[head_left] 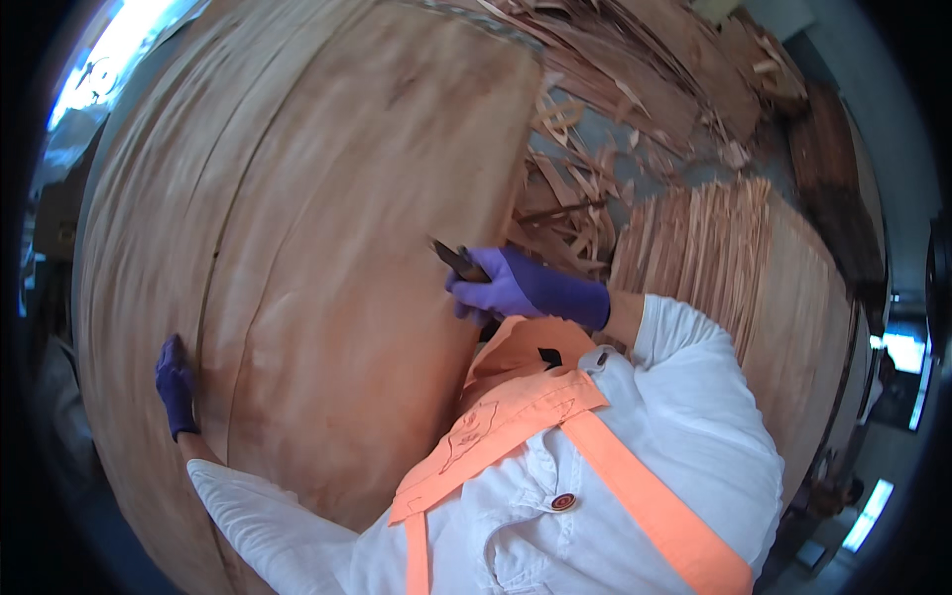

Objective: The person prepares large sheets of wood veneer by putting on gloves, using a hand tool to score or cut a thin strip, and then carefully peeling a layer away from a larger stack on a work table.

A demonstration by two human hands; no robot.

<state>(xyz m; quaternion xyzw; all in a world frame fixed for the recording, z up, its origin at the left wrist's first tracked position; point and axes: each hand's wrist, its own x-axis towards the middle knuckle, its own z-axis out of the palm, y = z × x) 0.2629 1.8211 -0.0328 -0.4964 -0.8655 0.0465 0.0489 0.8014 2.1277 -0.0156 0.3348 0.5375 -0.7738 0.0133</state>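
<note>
Large thin wood veneer sheets (377, 198) lie stacked before me, with long splits running along the left part of the top sheet. My left hand (176, 387), in a purple glove, rests on the veneer at the left beside one of these splits, fingers stretched out. In my right hand (511, 285), also gloved in purple, is a knife (459, 260) with a dark blade pointing up and left. The fingers are closed round its handle, and the blade is over the sheet near its right edge. Whether the tip touches the wood I cannot tell.
To the right stands a tall stack of veneer (694, 238) with ragged edges. Curled veneer scraps (575, 203) litter the floor between the stacks. More torn veneer (654, 69) lies in a heap at the far side. I wear an orange apron (496, 426).
</note>
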